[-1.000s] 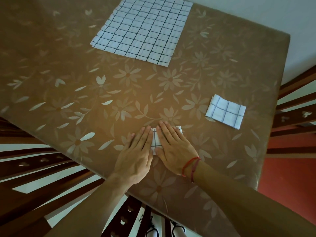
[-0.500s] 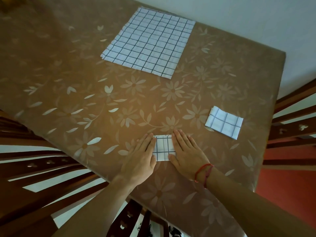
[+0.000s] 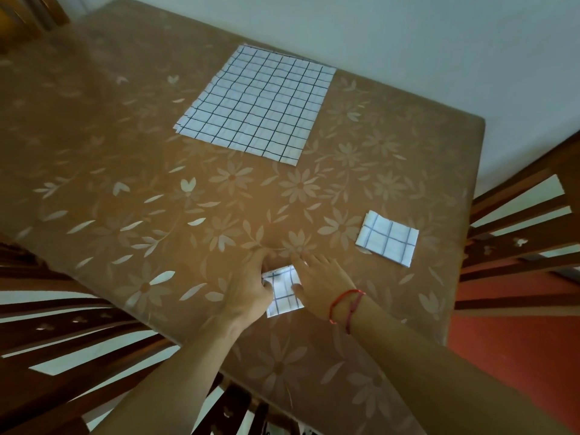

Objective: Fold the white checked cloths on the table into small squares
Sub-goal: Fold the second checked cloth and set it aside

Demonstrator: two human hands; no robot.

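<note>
A small folded white checked cloth (image 3: pixel 285 295) lies near the table's front edge, between my hands. My left hand (image 3: pixel 249 287) has its fingers curled round the cloth's far left corner, which is lifted a little. My right hand (image 3: pixel 320 282), with a red string at the wrist, lies flat along the cloth's right edge, its thumb on the fabric. A second folded checked square (image 3: pixel 387 238) rests to the right, apart from both hands. At the far side lies a large flat checked cloth (image 3: pixel 257 105); layered edges show at its near left corner.
The table (image 3: pixel 125 183) wears a brown cover with pale flowers. Wooden chair backs stand at the front left (image 3: pixel 47 340) and at the right (image 3: pixel 518 230). A pale wall runs behind the table's far edge.
Both hands lay flat beside the small cloth half a second ago. Now my left fingers have curled round its far left corner and my right hand has slid onto its right edge.
</note>
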